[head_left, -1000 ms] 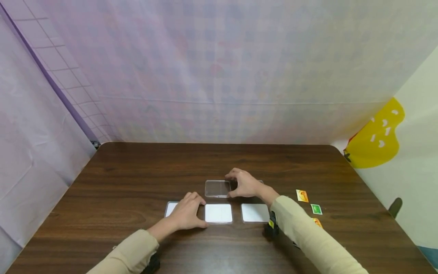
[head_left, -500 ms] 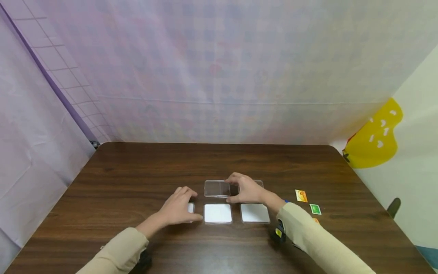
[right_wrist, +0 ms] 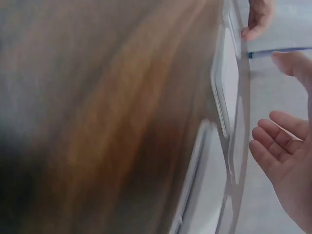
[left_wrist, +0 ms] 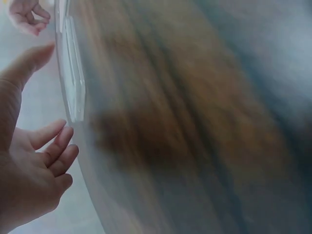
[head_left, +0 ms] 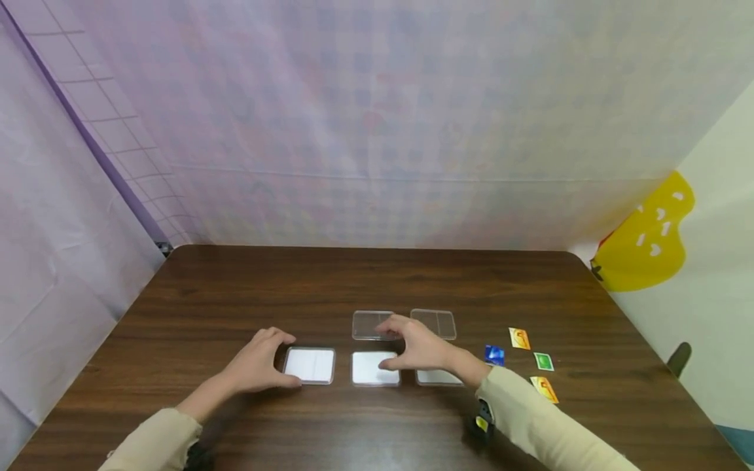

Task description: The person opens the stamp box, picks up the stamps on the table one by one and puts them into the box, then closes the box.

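Observation:
My left hand (head_left: 253, 366) hovers at the left side of a flat white box with a clear rim (head_left: 312, 365), thumb and fingers spread apart with nothing between them. My right hand (head_left: 419, 347) reaches over the table with thumb and fingers parted, holding nothing. It partly covers a middle white box (head_left: 365, 368) and a clear plastic lid (head_left: 366, 325) behind it. A third white box (head_left: 437, 377) lies under the right wrist, partly hidden. Behind it is a second clear lid (head_left: 436, 324). In the left wrist view a box edge (left_wrist: 73, 73) appears beyond the fingertips, apart from them.
To the right lie several small cards: a blue one (head_left: 494, 354), a green one (head_left: 544, 362) and orange ones, one of them nearest the right sleeve (head_left: 544, 389). They rest on a dark wooden table (head_left: 235, 288). A patterned curtain (head_left: 377, 131) hangs behind it.
My left hand has moved left, off the left box, which now shows fully. My right hand has moved slightly toward me and left, uncovering the right lid; the blue card has come into view.

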### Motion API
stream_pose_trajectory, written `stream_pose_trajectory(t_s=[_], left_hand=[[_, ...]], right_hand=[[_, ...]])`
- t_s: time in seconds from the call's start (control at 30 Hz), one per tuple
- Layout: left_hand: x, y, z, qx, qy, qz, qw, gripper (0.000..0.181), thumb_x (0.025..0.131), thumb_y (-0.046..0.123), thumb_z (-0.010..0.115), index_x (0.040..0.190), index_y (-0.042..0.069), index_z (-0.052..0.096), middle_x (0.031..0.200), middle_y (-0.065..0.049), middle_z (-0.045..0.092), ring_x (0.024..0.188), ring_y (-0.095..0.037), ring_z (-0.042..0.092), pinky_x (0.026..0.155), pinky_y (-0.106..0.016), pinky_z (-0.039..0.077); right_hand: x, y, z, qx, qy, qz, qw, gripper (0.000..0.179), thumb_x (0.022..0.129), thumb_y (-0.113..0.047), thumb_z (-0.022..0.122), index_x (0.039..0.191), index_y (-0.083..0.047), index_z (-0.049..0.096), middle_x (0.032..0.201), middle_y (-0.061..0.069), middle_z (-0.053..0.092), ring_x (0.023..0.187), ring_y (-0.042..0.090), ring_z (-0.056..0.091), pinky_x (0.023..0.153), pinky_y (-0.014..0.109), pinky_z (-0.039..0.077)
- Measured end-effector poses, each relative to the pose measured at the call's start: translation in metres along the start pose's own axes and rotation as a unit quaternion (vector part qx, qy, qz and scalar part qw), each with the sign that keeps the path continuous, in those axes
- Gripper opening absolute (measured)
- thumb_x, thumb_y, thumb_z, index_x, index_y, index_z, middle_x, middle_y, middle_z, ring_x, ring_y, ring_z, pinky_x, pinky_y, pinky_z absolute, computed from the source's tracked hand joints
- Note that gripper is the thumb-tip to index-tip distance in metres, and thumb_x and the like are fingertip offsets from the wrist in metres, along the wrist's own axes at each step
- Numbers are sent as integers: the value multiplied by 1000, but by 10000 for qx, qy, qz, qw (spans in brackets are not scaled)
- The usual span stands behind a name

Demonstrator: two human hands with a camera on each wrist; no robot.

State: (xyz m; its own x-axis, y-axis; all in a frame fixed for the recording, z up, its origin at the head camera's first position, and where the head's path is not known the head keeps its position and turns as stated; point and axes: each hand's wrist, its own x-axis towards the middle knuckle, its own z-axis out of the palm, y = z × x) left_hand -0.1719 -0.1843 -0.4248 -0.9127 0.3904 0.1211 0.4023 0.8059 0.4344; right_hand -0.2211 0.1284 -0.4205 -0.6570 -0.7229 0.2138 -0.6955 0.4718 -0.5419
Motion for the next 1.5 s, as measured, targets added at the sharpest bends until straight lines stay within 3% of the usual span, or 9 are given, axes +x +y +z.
stream_pose_trajectory(t_s=[0.2,0.4,0.67,1.0,1.27,1.5], left_hand=[[-5,-4,1,-55,-141,43,9999,67,60,43,79,108,1,58,102,-7,56,100,-27,49,84,-43,44],[-7,-5,3,-35,-74,129,9999,64,60,36,81,107,-1,57,103,-8,56,100,-27,49,85,-43,44],[-4,-5,5,124,-53,54,9999,62,60,34,81,106,0,58,101,-7,56,99,-26,49,85,-42,44],[-6,-3,1,19,-21,-64,10000,58,60,32,81,104,1,60,98,-5,56,97,-26,50,84,-43,44],[-6,-5,1,122,7,-94,9999,58,58,36,81,101,3,61,94,-3,55,93,-23,48,81,-41,44],[-5,-6,0,124,-46,-58,9999,57,58,37,81,100,4,61,93,-2,55,92,-23,48,80,-41,44]], right_hand=[[4,-11,16,201,-8,-162,9997,56,66,-25,77,112,1,57,100,9,59,90,20,56,82,26,46],[15,-25,27,243,-8,-200,9995,60,66,-28,77,114,2,56,101,9,59,93,19,55,84,25,44],[28,-40,38,-225,-377,28,9990,65,66,-33,75,117,2,54,106,7,58,98,17,54,89,24,42],[45,-48,54,-723,-271,100,9970,57,67,-32,75,111,0,59,98,5,60,92,11,53,85,20,42],[53,-53,60,-1173,-239,448,9918,61,64,-39,75,107,1,62,95,5,59,89,14,54,83,22,44],[54,-56,62,-1376,-230,518,9889,58,60,-38,78,102,-1,64,93,4,58,86,15,53,79,22,45]])
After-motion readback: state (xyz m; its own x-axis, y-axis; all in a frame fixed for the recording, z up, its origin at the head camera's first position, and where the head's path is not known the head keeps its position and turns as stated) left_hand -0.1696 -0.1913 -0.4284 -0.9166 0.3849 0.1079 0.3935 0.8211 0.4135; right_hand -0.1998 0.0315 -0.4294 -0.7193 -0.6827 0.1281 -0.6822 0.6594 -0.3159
